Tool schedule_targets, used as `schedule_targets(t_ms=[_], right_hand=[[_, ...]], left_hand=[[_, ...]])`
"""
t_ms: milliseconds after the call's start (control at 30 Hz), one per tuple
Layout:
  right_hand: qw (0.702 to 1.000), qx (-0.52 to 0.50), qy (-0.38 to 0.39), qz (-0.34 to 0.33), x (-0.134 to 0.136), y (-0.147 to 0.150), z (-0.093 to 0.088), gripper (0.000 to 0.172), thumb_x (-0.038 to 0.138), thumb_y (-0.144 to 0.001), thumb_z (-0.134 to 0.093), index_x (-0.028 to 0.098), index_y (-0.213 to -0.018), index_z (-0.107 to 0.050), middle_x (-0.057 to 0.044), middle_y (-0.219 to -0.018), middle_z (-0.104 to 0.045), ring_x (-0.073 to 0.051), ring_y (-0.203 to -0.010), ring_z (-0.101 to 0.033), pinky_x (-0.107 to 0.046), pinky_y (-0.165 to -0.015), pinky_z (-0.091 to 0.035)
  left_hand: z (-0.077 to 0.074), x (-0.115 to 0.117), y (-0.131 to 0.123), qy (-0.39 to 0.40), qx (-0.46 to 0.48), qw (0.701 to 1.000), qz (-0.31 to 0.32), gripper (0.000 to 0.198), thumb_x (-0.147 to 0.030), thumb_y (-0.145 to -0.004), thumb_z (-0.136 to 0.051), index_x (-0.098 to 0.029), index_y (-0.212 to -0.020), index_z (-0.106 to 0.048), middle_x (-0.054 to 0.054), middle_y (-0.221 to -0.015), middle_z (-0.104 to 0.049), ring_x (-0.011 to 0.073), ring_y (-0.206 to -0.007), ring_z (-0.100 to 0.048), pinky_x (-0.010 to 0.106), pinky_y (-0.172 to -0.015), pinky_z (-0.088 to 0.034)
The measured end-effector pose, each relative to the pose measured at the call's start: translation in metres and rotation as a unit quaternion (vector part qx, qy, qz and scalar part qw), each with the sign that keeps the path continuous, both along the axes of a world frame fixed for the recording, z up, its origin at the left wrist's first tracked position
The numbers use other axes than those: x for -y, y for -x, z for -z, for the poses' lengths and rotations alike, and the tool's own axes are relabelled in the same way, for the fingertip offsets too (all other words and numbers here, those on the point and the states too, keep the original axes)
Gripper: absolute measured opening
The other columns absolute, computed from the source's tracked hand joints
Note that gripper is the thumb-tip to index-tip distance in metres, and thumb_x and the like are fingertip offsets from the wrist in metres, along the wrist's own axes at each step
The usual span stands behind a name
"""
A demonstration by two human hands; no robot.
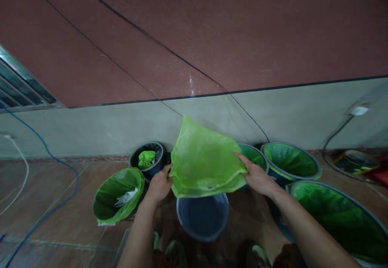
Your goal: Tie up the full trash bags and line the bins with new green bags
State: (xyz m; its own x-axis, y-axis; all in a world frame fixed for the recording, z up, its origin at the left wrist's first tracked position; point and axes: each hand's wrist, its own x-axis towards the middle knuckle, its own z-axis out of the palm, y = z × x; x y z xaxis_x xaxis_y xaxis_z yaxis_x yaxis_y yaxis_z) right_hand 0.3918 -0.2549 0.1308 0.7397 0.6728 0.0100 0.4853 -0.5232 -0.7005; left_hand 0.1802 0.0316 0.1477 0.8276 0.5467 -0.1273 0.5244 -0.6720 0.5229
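A light green plastic bin bag (206, 159) is spread out between my two hands, above and behind a grey-blue bin (202, 219) on the floor. My left hand (160, 184) is closed on the bag's left edge. At the right edge, my right hand (256, 174) pinches the plastic between thumb and fingers. The bin below shows bare inner walls, with no liner visible in it. Its far rim lies partly behind the bag's lower edge.
Left stand a green-lined bin (103, 197) holding white scraps and a dark-lined bin (133, 161). Right are more green-lined bins (291, 161), including a large one (339, 219). A blue cable (75, 179) crosses the tiles; dark wires (169, 49) run along the wall.
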Motion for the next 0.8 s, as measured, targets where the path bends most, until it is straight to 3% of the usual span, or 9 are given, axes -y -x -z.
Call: schedule_targets(t_ms=[133, 300, 400, 467, 533, 600, 700, 800], right_hand=[[0.98, -0.106, -0.137, -0.096, -0.019, 0.025, -0.008, 0.083, 0.005, -0.06, -0.042, 0.02, -0.141, -0.05, -0.005, -0.145, -0.055, -0.021, -0.136, -0.047, -0.039, -0.118, -0.032], [0.921, -0.263, -0.219, -0.189, -0.04, 0.06, -0.014, 0.079, 0.007, -0.064, -0.051, 0.024, -0.141, -0.048, -0.005, -0.137, -0.06, -0.023, -0.126, -0.054, -0.043, -0.113, -0.037], [0.87, -0.361, -0.251, -0.222, -0.039, 0.068, -0.018, 0.075, 0.019, -0.074, -0.065, 0.028, -0.145, -0.04, -0.004, -0.133, -0.061, -0.023, -0.123, -0.055, -0.044, -0.11, -0.039], [0.834, -0.418, -0.249, -0.261, -0.035, 0.067, -0.024, 0.076, 0.027, -0.079, -0.07, 0.031, -0.147, -0.037, -0.004, -0.134, -0.06, -0.022, -0.127, -0.053, -0.044, -0.112, -0.037], [0.81, -0.447, -0.224, -0.306, -0.026, 0.062, -0.031, 0.079, 0.031, -0.08, -0.071, 0.032, -0.149, -0.033, -0.005, -0.135, -0.059, -0.022, -0.128, -0.053, -0.045, -0.111, -0.038], [0.82, -0.434, -0.178, -0.329, -0.014, 0.054, -0.039, 0.082, 0.033, -0.08, -0.072, 0.033, -0.151, -0.032, -0.007, -0.135, -0.059, -0.024, -0.124, -0.056, -0.045, -0.106, -0.043], [0.896, -0.323, -0.07, -0.297, 0.006, 0.039, -0.041, 0.086, 0.035, -0.076, -0.075, 0.032, -0.152, -0.034, -0.009, -0.137, -0.058, -0.027, -0.127, -0.054, -0.043, -0.105, -0.044], [0.958, -0.166, 0.07, -0.224, 0.009, 0.038, -0.012, 0.102, 0.029, -0.06, -0.083, 0.027, -0.152, -0.038, -0.011, -0.15, -0.046, -0.035, -0.14, -0.04, -0.048, -0.117, -0.032]], left_hand=[[0.002, 0.028, -0.01, 0.174, 0.085, 0.974, 0.117, 0.07, -0.016, -0.084, -0.051, -0.018, -0.152, -0.036, 0.004, -0.093, -0.073, 0.0182, -0.089, -0.067, 0.029, -0.086, -0.05], [0.005, 0.072, -0.022, 0.342, 0.108, 0.912, 0.201, 0.088, -0.019, -0.079, -0.063, -0.022, -0.157, -0.022, 0.001, -0.093, -0.07, 0.0141, -0.077, -0.061, 0.025, -0.073, -0.049], [0.004, 0.084, -0.027, 0.422, 0.15, 0.869, 0.211, 0.077, -0.021, -0.076, -0.07, -0.02, -0.147, -0.042, 0.003, -0.101, -0.07, 0.016, -0.087, -0.063, 0.029, -0.084, -0.049], [0.003, 0.088, -0.028, 0.468, 0.17, 0.841, 0.213, 0.059, -0.023, -0.074, -0.074, -0.019, -0.131, -0.059, 0.004, -0.103, -0.072, 0.018, -0.094, -0.063, 0.032, -0.093, -0.048], [0.005, 0.09, -0.026, 0.493, 0.156, 0.832, 0.2, 0.041, -0.025, -0.072, -0.075, -0.017, -0.112, -0.07, 0.004, -0.098, -0.073, 0.0187, -0.091, -0.064, 0.032, -0.093, -0.048], [0.011, 0.091, -0.022, 0.499, 0.118, 0.841, 0.171, 0.025, -0.025, -0.071, -0.073, -0.015, -0.094, -0.074, 0.004, -0.089, -0.073, 0.0176, -0.082, -0.063, 0.032, -0.086, -0.049], [0.029, 0.087, -0.009, 0.499, 0.053, 0.859, 0.104, 0.015, -0.019, -0.066, -0.069, -0.014, -0.079, -0.074, 0.002, -0.077, -0.071, 0.015, -0.071, -0.06, 0.029, -0.076, -0.049], [0.054, 0.079, 0.006, 0.504, -0.013, 0.864, -0.01, 0.021, -0.01, -0.06, -0.061, -0.014, -0.077, -0.071, 0.0, -0.07, -0.068, 0.0138, -0.063, -0.058, 0.027, -0.064, -0.047]])
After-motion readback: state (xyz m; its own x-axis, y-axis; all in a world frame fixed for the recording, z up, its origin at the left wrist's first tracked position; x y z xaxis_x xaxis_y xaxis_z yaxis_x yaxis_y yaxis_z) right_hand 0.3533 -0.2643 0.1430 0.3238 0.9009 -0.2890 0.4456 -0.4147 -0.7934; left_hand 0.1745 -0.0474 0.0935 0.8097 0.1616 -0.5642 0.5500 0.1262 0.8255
